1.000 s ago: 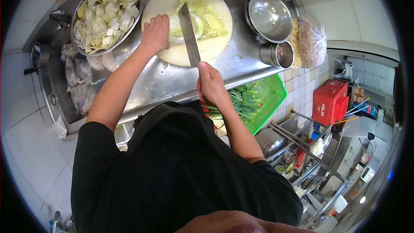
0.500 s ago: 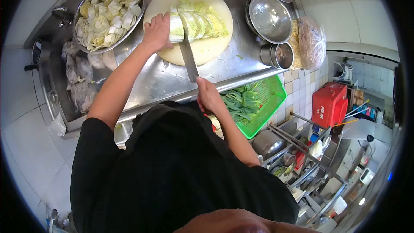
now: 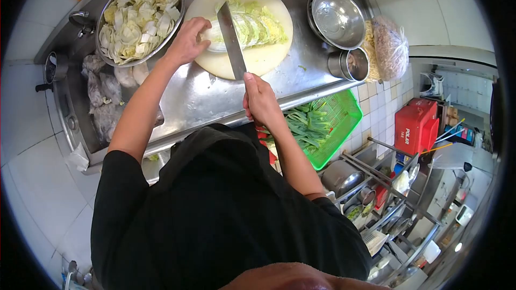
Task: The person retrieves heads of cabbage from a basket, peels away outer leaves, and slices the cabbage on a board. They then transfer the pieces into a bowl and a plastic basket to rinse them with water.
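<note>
A round white cutting board [image 3: 269, 65] lies on the steel counter with a napa cabbage [image 3: 258, 28] across it, its right part cut into leaning slices. My left hand [image 3: 188, 43] grips the uncut left end, fingers and thumb curled around it. In my right hand [image 3: 262, 99] is the handle of a broad kitchen knife [image 3: 233, 45], fist closed. The blade points away from me and crosses over the cabbage just right of my left hand. Left of the board, a steel bowl [image 3: 98, 37] is heaped with cut cabbage pieces [image 3: 141, 19].
Steel bowls [image 3: 337, 20] and a small pot [image 3: 356, 64] stand at the right, beside bagged goods [image 3: 389, 48]. Below the counter edge sits a green basket [image 3: 352, 115] of leafy greens [image 3: 309, 129]. Plastic bags [image 3: 102, 94] lie in the sink at left.
My right hand and the knife have moved away from my body, the blade tip now reaching past the cabbage. My left hand has shifted a little left along the cabbage.
</note>
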Demonstrator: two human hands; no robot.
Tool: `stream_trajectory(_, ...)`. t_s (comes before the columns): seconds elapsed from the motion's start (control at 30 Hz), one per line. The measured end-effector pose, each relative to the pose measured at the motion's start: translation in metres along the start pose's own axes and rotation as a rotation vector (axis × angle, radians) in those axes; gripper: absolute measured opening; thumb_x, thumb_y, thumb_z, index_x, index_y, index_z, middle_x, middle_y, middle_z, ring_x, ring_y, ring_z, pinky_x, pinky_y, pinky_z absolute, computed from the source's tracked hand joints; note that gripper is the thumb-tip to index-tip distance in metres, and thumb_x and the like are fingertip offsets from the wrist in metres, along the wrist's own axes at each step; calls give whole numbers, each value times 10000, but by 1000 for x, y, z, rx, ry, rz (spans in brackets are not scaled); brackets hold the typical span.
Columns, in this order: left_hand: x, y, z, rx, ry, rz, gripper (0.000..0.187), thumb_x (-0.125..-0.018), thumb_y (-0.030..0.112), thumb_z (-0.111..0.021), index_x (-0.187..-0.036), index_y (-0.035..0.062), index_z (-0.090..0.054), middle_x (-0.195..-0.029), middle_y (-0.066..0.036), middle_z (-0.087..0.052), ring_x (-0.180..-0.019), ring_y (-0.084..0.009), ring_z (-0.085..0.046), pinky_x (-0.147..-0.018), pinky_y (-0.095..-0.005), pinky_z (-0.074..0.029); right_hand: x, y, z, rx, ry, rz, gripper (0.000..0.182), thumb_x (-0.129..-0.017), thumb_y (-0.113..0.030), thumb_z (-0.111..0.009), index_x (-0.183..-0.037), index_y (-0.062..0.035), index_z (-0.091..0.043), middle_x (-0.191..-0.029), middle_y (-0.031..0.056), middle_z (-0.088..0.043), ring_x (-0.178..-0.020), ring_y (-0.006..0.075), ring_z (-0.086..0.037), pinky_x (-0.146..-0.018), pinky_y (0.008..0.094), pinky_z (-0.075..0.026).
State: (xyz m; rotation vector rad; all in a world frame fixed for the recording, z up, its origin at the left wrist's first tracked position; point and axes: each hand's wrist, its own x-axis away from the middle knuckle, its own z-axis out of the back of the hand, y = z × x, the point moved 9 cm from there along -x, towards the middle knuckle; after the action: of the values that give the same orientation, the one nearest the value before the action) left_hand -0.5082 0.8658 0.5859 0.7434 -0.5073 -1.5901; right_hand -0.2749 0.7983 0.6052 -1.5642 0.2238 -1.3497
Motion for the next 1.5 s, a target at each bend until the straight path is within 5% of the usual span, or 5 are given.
stream_trajectory(0.2, -1, 0, 0, -14, 8, -8, 428, -755, 85, -705, -1155, 60, -554, -1218, -143, -546, -1184, -344, -489, -1029, -415, -401, 3, 0, 1, 47, -14, -58, 501, -1063, -417, -376, -1233, 11, -574, -627, 112, -564, -460, 190, -553, -440, 338, -445)
stream_trajectory(0.37, 0, -9, -3, 22, 15, 2, 434, -758, 84, -704, -1162, 60, -548, -1203, -141, -556, -1116, -333, -526, -981, -417, -431, -84, 2, -24, 322, 219, 544, 524, -1065, -388, -319, -1167, 40, -603, -824, 277, -668, -536, 341, -649, -523, 413, -518)
stream_trajectory(0.43, 0, -6, -3, 31, 27, -8, 417, -750, 95, -704, -1142, 66, -564, -1187, -149, -581, -1143, -353, -519, -1014, -427, -410, -86, -8, -36, 229, 30, 0, 565, -1063, -413, -298, -1124, 59, -602, -817, 288, -660, -552, 347, -654, -565, 442, -528)
stream_trajectory(0.87, 16, -24, -3, 264, 186, 72, 318, -793, 83, -725, -1095, 45, -637, -1165, -102, -605, -1020, -240, -593, -905, -331, -476, 41, 79, 12, 147, -53, -254, 569, -1051, -479, -369, -1199, 22, -596, -625, 132, -569, -452, 220, -551, -483, 371, -453)
stream_trajectory(1.5, 20, -25, 0, 201, 246, 52, 271, -782, 54, -705, -1038, 40, -618, -1078, -117, -606, -968, -273, -603, -871, -347, -491, -20, 0, -21, 233, 68, 80, 549, -1059, -444, -379, -1212, 35, -599, -630, 153, -581, -484, 241, -570, -534, 408, -471)
